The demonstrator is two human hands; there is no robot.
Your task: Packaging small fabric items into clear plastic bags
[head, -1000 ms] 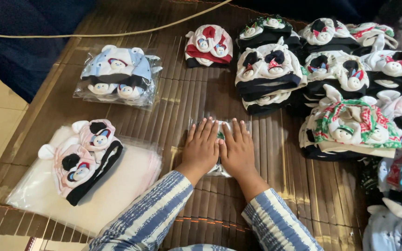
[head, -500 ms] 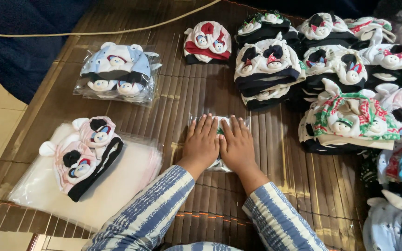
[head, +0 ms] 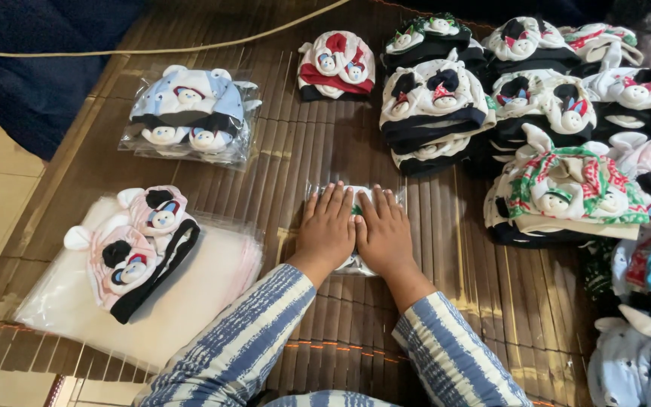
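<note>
Left hand: flat, palm down, fingers straight and close together, pressing on a clear bag that holds a small folded cap. Nothing is pinched or gripped. Sleeve striped blue and white.

Right hand: flat, palm down, fingers together, just beside the left hand and touching it along the thumb side. It presses the same bag. Nothing is gripped.

Clear bag: lies on the mat at centre, mostly covered by both hands; its top edge and corners show beyond the fingertips. The contents are white with a trace of green; no more can be told.

Mat: dark brown slatted bamboo, covering most of the floor in view.

Packed bundle: pale blue and white caps with small doll faces, sealed in clear plastic, at upper left, well apart from the hands.

Pink caps: two or so, with black trim and round ears, lying on a stack of empty plastic bags at lower left.

Red cap: red and white, loose, at top centre.

Cap piles: several stacks, white with black bands, filling the upper right; one green and red patterned pile lies nearest the right hand.

Cord: thin, pale, running across the top left.

Blue cloth: dark, at far left.
</note>
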